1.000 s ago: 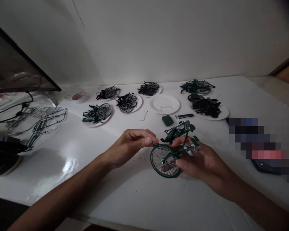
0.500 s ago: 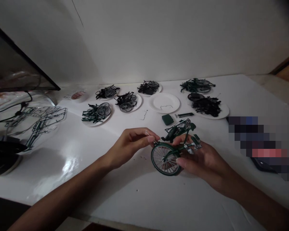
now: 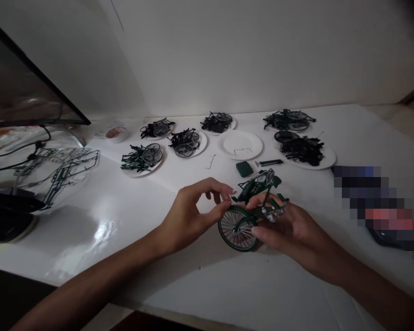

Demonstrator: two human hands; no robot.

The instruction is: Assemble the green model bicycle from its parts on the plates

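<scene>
A green model bicycle (image 3: 236, 228) stands tilted above the white table, its spoked front wheel toward me. My right hand (image 3: 290, 230) grips it between thumb and fingers behind that wheel, below the handlebar. At the top of the wheel's fender is my left hand (image 3: 207, 207), thumb and index finger close together; whatever lies between them is too small to make out. A green square piece (image 3: 244, 169) and a thin green bar (image 3: 271, 162) lie just beyond the bicycle.
An empty-centred white plate (image 3: 224, 145) holds a thin wire part. Around it, several plates carry black and green bicycle parts (image 3: 301, 149). Tape (image 3: 116, 133), green part frames (image 3: 72, 170) and a black-edged screen are at left. A pixelated patch covers the right side.
My left hand has shifted slightly right and its fingertips have moved over the fender. The thin metal piece seen at its fingertips before is no longer visible. The view has shifted slightly.
</scene>
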